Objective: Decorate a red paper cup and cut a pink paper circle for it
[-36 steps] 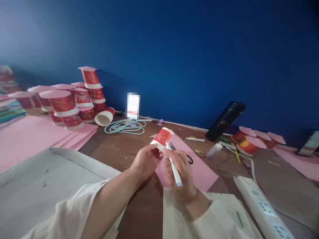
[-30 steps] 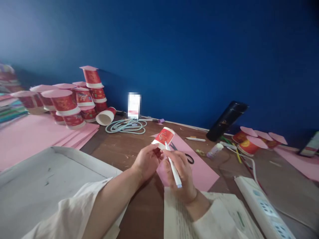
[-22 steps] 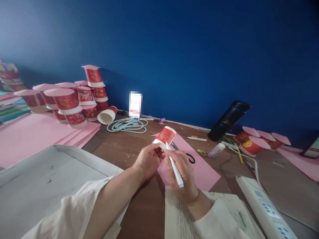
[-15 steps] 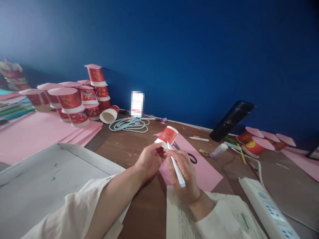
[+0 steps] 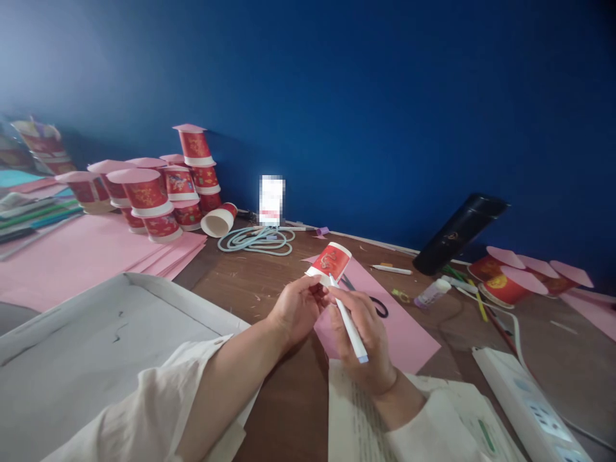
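A red paper cup (image 5: 331, 260) with a gold pattern and white rims is tilted in front of me. My left hand (image 5: 299, 308) is closed on its near edge, with some of the fingers hidden. A white marker (image 5: 350, 324) with a pale blue end is pinched in my right hand (image 5: 368, 333), its tip against or very near the cup's side. Under my hands lies a pink paper sheet (image 5: 404, 340), and on it black-handled scissors (image 5: 380, 307) are partly covered by my right hand and the cup.
Stacked red cups (image 5: 147, 192) with pink paper discs stand at left beside pink sheets (image 5: 110, 250). A white tray (image 5: 67, 372) is at near left. Rightward are a black flask (image 5: 459, 234), glue stick (image 5: 432, 293), more cups (image 5: 510, 285) and a power strip (image 5: 524, 398).
The whole view has shifted, so things appear slightly further right. Both hands keep their hold on the cup and the marker, with hardly any other movement visible.
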The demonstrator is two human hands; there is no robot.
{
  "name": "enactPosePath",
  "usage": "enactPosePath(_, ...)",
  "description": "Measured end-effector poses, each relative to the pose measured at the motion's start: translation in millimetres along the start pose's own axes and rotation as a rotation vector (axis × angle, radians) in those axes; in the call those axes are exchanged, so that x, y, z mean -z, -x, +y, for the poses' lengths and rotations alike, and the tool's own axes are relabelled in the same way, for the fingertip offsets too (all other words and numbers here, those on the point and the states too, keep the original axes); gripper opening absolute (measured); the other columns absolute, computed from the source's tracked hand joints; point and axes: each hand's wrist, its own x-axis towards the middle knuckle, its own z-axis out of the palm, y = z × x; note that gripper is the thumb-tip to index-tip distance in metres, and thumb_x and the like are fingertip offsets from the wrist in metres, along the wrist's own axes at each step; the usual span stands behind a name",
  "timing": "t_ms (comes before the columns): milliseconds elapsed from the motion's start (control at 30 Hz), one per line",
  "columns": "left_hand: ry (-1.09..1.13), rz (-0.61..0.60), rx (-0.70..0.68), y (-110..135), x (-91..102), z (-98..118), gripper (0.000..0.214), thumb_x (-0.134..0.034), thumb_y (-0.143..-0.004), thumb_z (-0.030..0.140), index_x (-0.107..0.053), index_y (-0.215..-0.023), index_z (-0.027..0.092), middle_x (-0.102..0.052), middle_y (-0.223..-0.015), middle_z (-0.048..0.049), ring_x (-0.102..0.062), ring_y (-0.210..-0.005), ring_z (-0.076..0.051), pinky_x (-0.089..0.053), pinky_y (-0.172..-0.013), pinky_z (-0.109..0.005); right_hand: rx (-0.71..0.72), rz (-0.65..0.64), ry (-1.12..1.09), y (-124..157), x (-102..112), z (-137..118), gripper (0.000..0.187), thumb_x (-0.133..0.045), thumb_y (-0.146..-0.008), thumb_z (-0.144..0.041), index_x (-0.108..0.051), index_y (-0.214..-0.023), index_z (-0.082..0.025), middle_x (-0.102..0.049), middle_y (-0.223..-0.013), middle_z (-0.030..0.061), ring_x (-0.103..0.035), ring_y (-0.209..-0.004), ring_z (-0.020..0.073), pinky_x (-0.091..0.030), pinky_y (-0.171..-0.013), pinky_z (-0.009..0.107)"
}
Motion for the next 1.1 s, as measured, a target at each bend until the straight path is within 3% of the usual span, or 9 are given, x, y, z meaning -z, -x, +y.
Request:
enactPosePath(300, -0.061, -0.055, -0.037, -4.4, 5.4, -4.2, 0.004, -0.063, -0.080, 0.016, -0.064, -0.079, 0.013, -0.063, -0.075, -0.0053, -0.056, -0.069, -0.014, -0.046, -0.073, -0.028, -0.013, -0.019, -0.003, -1.2, 2.7, -2.1, 0.035, -0.055, -0.094, -0.019, -0.057, -0.129, -0.019, -0.069, -0.109, 0.0090, -0.066, -0.101, 0.0214, -0.056, -0.087, 0.037)
enactPosePath(500, -0.048, -0.134, -0.110, -6.3, 7.2, -8.3, 0.013, -0.069, -0.069, 0.013, -0.066, -0.082, 0.013, -0.064, -0.076, -0.0039, -0.057, -0.071, -0.013, -0.045, -0.075, -0.027, -0.010, -0.015, 0.037, -0.5, 3.6, -0.5, 0.031, -0.055, -0.095, -0.021, -0.057, -0.126, -0.021, -0.069, -0.106, 0.0089, -0.067, -0.096, 0.0214, -0.057, -0.082, 0.038)
enactPosePath(733, -0.069, -0.217, -0.134, -7.8, 7.6, -8.7, 0.022, -0.071, -0.067, 0.013, -0.069, -0.089, 0.013, -0.067, -0.083, -0.0046, -0.059, -0.078, -0.014, -0.043, -0.082, -0.028, 0.024, 0.017, 0.089, -2.1, 2.3, 0.3, 0.029, -0.055, -0.095, -0.022, -0.059, -0.124, -0.019, -0.070, -0.104, 0.0093, -0.067, -0.095, 0.0214, -0.056, -0.084, 0.038)
enactPosePath(1100, -0.081, -0.209, -0.147, -5.4, 6.9, -9.9, 0.022, -0.072, -0.067, 0.015, -0.068, -0.089, 0.014, -0.065, -0.085, -0.0049, -0.056, -0.081, -0.016, -0.042, -0.085, -0.029, 0.021, 0.041, 0.113, -5.5, 4.0, -3.2, 0.029, -0.055, -0.095, -0.024, -0.059, -0.123, -0.019, -0.070, -0.104, 0.0096, -0.069, -0.095, 0.0220, -0.058, -0.083, 0.038)
